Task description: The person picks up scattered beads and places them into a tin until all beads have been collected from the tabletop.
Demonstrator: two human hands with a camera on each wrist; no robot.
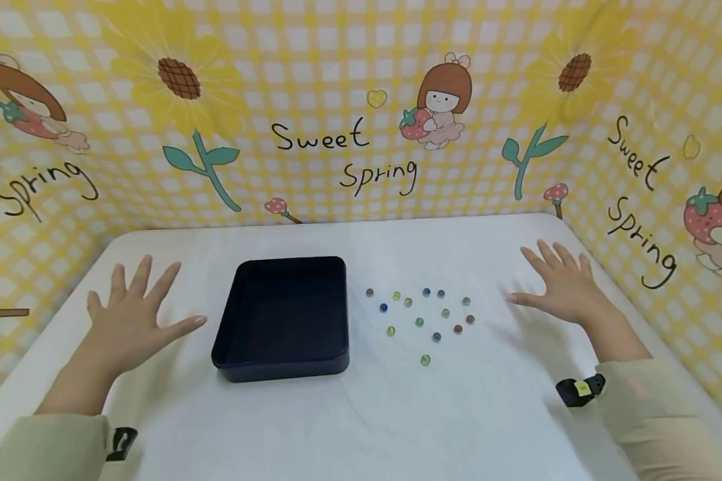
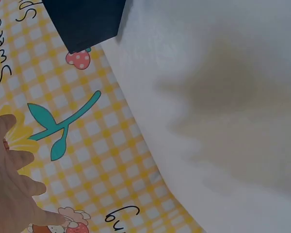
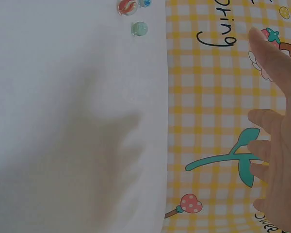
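My left hand point(image 1: 129, 324) is spread wide with nothing in it, just left of a dark, square, shallow tray point(image 1: 279, 369). Over the right part of the table, my right hand point(image 1: 565, 287) also has its fingers fanned out and holds nothing. Between the tray and that hand lie several small glass marbles: green ones such as this marble point(image 1: 425, 360), a dark blue marble point(image 1: 383, 308) and a reddish marble point(image 1: 458, 329) among them. The right wrist view catches a red-swirled marble point(image 3: 127, 6) and a pale green marble point(image 3: 140, 29). Both hands cast shadows on the white surface.
A white-covered table point(image 1: 361, 427) carries everything. Yellow checked cloth walls point(image 1: 313, 80) with printed flowers and lettering stand at its back and sides. A dark wrist strap shows at each sleeve, such as the right strap point(image 1: 577, 391).
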